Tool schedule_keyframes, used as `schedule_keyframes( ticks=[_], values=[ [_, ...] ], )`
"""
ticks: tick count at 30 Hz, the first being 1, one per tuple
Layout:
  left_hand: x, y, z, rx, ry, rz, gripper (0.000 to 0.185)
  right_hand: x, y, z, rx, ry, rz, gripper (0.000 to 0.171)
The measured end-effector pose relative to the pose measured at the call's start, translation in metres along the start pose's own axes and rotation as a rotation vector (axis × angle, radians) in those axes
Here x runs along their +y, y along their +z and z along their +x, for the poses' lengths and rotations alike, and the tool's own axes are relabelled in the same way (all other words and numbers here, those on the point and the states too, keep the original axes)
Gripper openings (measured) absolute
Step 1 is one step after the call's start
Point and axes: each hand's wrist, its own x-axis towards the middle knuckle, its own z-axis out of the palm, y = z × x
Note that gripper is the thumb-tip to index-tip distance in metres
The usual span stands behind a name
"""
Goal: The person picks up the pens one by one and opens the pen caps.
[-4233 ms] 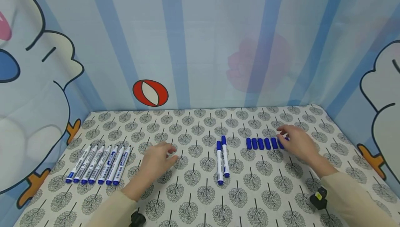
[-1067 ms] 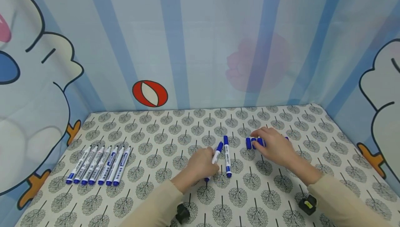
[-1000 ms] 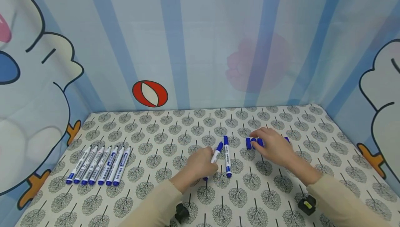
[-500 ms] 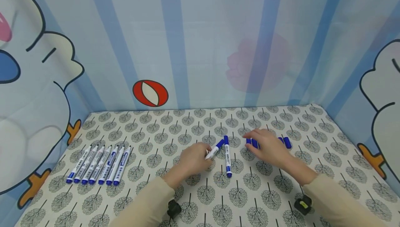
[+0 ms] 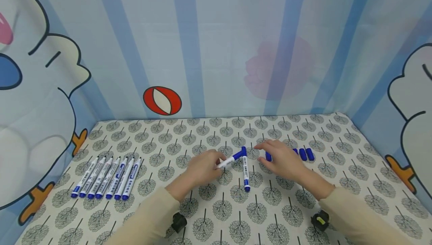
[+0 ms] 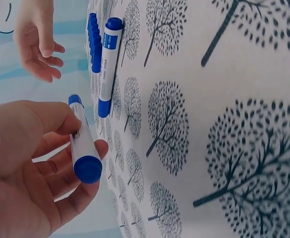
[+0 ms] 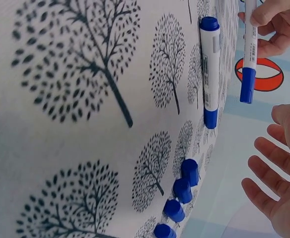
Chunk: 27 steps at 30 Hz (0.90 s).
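Note:
My left hand (image 5: 204,167) pinches a capped white marker (image 5: 227,161) between thumb and fingers, raised over the table. Its blue cap points toward the right hand, and in the left wrist view the blue end plug (image 6: 88,169) faces the camera. A second capped marker (image 5: 246,172) lies on the cloth between the hands. My right hand (image 5: 283,160) hovers palm inward with fingers loosely spread and nothing in it, as the right wrist view shows. Behind it, partly hidden in the head view, runs a row of loose blue marker caps (image 5: 302,154).
Several uncapped markers (image 5: 116,179) lie side by side at the left, tips pointing away. The tree-patterned tablecloth (image 5: 209,222) reaches a striped cartoon backdrop (image 5: 222,50) at the back and sides.
My left hand has taken one of the two capped markers off the cloth, lifting and tilting it leftward. My right hand has moved left from the far end of the caps.

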Motion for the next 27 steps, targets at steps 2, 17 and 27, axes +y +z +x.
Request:
schedule_keyframes(
  ticks=[2,17,27],
  values=[
    [-0.001,-0.002,0.000,-0.005,0.005,0.000,0.034,-0.001,0.002,0.001,-0.002,-0.009,0.002,0.034],
    [-0.003,-0.013,-0.003,0.029,0.150,0.110,0.032,-0.016,0.014,0.011,-0.012,-0.053,0.020,0.039],
    [-0.004,-0.015,-0.004,0.062,0.171,0.120,0.033,-0.027,0.019,0.014,-0.037,-0.044,0.040,0.035]
  ],
)
